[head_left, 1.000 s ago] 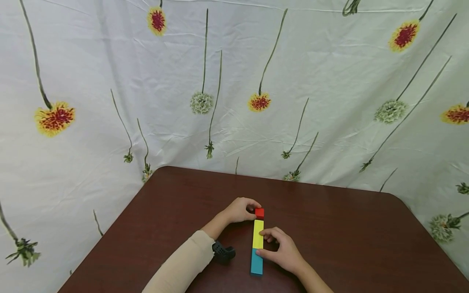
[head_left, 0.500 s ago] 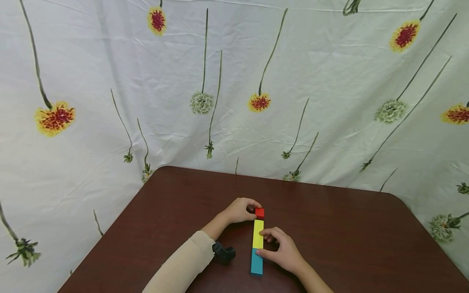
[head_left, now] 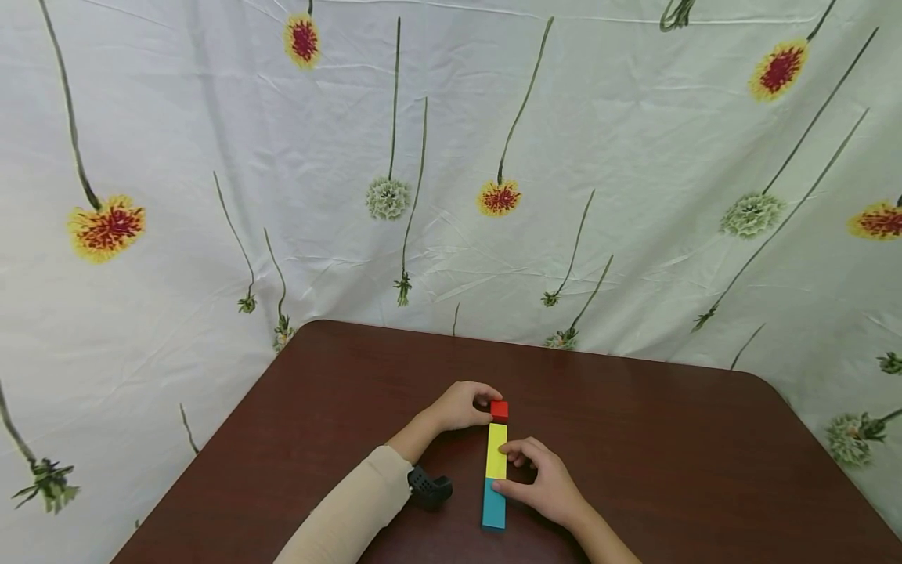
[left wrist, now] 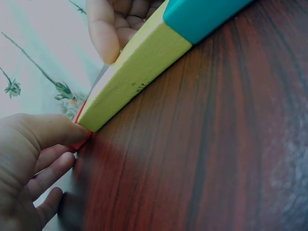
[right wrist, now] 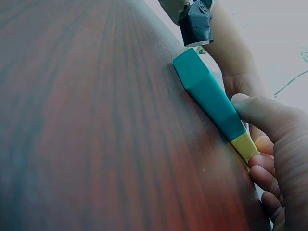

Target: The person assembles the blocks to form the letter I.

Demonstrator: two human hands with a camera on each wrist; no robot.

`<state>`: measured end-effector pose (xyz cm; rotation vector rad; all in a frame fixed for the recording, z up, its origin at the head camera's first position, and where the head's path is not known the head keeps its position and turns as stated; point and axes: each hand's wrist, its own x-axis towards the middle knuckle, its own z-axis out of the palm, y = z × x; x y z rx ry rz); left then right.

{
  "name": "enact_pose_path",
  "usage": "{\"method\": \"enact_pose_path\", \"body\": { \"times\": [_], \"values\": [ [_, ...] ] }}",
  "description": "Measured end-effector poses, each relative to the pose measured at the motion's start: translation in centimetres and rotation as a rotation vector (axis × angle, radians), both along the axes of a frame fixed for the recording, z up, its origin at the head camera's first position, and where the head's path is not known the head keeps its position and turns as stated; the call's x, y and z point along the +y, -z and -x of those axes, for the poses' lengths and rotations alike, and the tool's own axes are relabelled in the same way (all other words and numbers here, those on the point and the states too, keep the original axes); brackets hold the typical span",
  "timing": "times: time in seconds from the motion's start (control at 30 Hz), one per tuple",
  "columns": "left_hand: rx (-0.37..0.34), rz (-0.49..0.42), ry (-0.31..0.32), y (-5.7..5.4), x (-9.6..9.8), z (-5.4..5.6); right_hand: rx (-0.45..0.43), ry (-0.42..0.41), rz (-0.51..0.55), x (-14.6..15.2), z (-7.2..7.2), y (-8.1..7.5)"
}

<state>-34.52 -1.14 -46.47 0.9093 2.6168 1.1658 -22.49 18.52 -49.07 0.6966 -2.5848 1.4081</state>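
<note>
A row of blocks lies on the table: a red block at the far end, a long yellow block in the middle and a blue block nearest me. My left hand pinches the red block between thumb and index finger. In the left wrist view the left thumb also meets the end of the yellow block. My right hand rests against the row, thumb on the blue block and index fingertip on the yellow one. Its other fingers are loosely bent beside the row.
The dark wooden table stretches out on both sides of the blocks. A black strapped device sits on the left wrist, close to the row. Behind the table's far edge hangs a flowered white cloth.
</note>
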Motion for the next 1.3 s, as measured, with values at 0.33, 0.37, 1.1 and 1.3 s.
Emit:
{"method": "enact_pose_path", "body": {
  "times": [0.33, 0.37, 1.1, 1.3],
  "values": [
    [-0.013, 0.007, -0.008, 0.1, -0.1, 0.0, 0.007, 0.009, -0.014, -0.7, -0.9, -1.6],
    [-0.014, 0.007, -0.008, 0.1, 0.0, 0.0, 0.006, 0.007, -0.012, -0.8, -1.2, -2.2],
    [-0.029, -0.034, -0.033, -0.2, -1.5, -0.7, 0.011, -0.001, 0.017, -0.1, -0.2, -0.2],
    [-0.01, -0.05, -0.028, -0.4, -2.2, -1.6, 0.028, -0.002, 0.019, -0.1, -0.1, 0.0]
  ]
}}
